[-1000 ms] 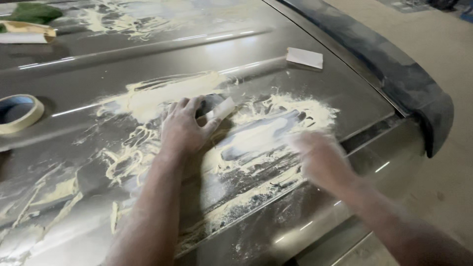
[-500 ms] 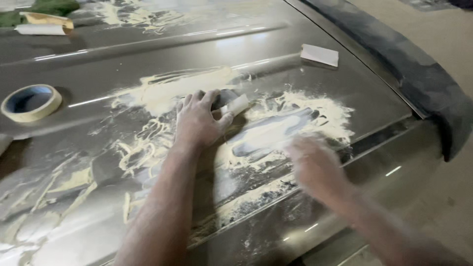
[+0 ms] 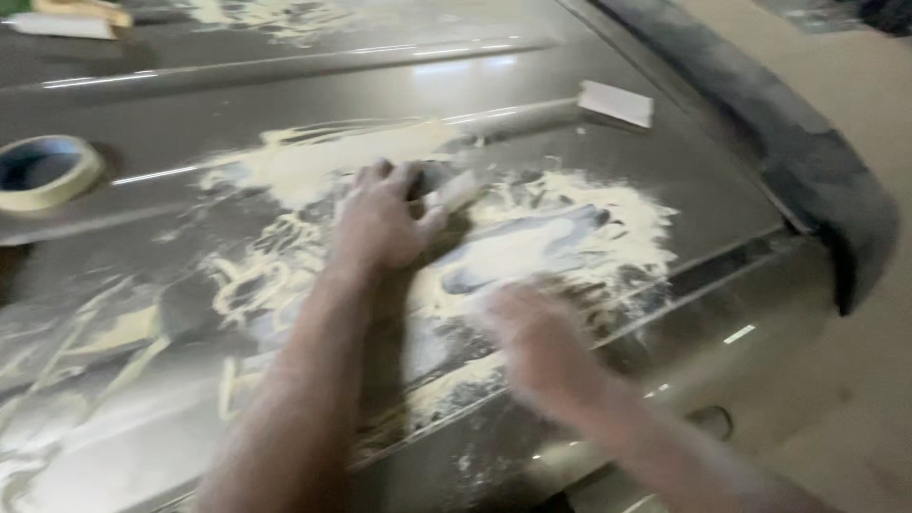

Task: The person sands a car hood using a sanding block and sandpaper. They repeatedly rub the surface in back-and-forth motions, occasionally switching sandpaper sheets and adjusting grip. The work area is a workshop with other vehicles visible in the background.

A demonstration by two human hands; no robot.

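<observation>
Pale concrete floor [image 3: 883, 247] along the right edge, dull dark vehicle panel filling the view, streaks of overhead light reflected across its upper ridges, dim, warm indoor light

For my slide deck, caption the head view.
Left hand presses a sanding block on the filler-smeared car panel; blurred right hand beside it.

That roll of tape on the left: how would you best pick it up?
The tape roll lies flat on the dark panel, its hole facing up. Come from above: one finger into the hole, thumb on the outer rim, pinching the wall. Nothing crowds it.
</observation>
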